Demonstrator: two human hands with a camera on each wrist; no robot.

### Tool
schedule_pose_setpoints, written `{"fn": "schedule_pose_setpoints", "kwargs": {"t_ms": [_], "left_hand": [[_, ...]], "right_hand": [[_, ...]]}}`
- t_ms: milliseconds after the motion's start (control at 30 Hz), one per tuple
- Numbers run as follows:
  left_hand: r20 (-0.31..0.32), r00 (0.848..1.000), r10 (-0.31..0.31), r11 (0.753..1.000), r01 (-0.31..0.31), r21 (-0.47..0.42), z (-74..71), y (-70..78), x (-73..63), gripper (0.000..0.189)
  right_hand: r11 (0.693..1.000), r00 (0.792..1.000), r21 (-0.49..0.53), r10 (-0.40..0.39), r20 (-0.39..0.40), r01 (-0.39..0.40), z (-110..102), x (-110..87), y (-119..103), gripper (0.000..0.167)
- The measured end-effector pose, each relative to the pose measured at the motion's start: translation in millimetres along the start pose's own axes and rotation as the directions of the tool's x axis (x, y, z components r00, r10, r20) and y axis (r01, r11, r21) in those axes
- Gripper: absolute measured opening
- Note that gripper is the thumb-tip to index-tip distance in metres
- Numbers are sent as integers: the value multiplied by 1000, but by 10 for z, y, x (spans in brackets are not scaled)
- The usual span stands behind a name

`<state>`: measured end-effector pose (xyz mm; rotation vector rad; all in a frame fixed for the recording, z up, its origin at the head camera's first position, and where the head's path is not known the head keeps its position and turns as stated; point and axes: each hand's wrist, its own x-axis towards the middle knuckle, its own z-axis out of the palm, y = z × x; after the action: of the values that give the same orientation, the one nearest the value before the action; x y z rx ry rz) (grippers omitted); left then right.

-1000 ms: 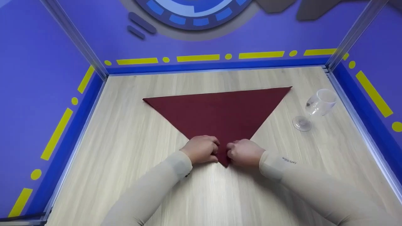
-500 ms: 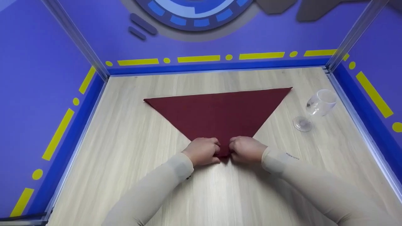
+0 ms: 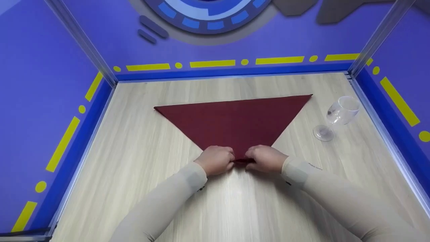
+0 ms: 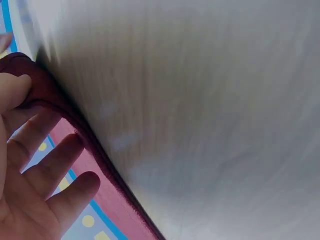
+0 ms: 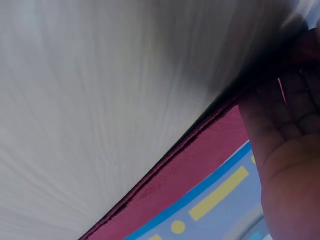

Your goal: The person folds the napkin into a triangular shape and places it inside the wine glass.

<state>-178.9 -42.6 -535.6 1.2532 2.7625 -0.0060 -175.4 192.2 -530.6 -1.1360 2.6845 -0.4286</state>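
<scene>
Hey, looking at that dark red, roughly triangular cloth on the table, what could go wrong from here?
Two risks, perhaps. The bare left hand and bare right hand both pinch the near end of the dark red, roughly triangular cloth, so an uneven pull might skew it. And a clear, stemmed glass stands off to the cloth's right; if the beige right sleeve swung outward, it could knock that over.

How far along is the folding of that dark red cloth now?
Done: the dark red cloth lies spread in a roughly triangular shape, long edge at the far side. In hand: the left hand and right hand grip its near end, with a small fold between them. Left, probably: more folding, since most of the cloth lies flat; the glass stands apart, untouched.
</scene>
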Motion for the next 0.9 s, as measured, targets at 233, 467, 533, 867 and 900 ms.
{"fn": "schedule_pose_setpoints", "kwargs": {"t_ms": [233,467,533,867,900], "left_hand": [[33,997,-64,994,67,-83,-18,-25,-16,27],[58,988,-145,968,154,-198,-16,-10,-16,21],[66,979,-193,941,204,-271,-15,-8,-11,19],[50,960,-274,887,272,-372,44,-44,4,14],[48,962,-270,890,268,-368,51,-45,6,15]], "right_hand": [[998,997,13,68,-32,-67,22,-2,21,13],[994,994,33,103,-40,-102,76,-2,54,22],[993,993,31,113,-43,-111,89,-1,49,26],[979,976,-30,200,-88,-204,123,17,3,31],[977,974,-36,208,-90,-212,127,19,3,31]]}}
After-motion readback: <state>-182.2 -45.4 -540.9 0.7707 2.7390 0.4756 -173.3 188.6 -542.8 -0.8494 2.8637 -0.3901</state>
